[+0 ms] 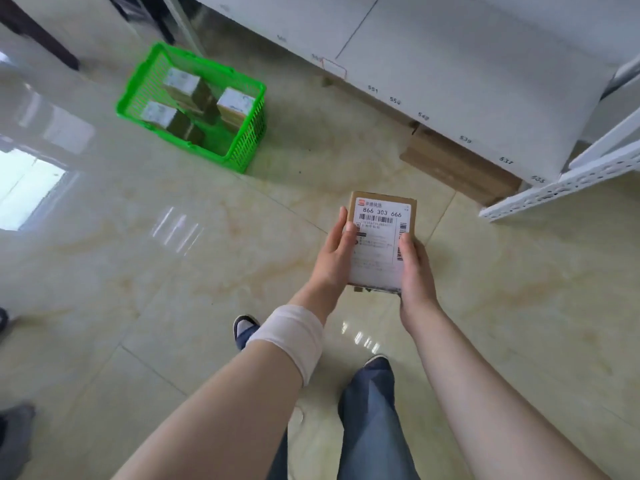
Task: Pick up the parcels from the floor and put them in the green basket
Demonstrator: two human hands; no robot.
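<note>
Parcel [380, 237], long axis pointing away, is gripped between left hand [332, 252] and right hand [415, 268]; basket [242, 147] lies ahead-left, well apart.

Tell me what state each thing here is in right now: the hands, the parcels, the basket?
Left hand: gripping the held parcel's left edge.
Right hand: gripping its right edge.
Held parcel: lifted off the floor, label up, sealed.
Green basket: upright on the floor, partly filled.
Three parcels in basket: resting inside, labels up.
Flat cardboard: lying under the white shelf.
</note>
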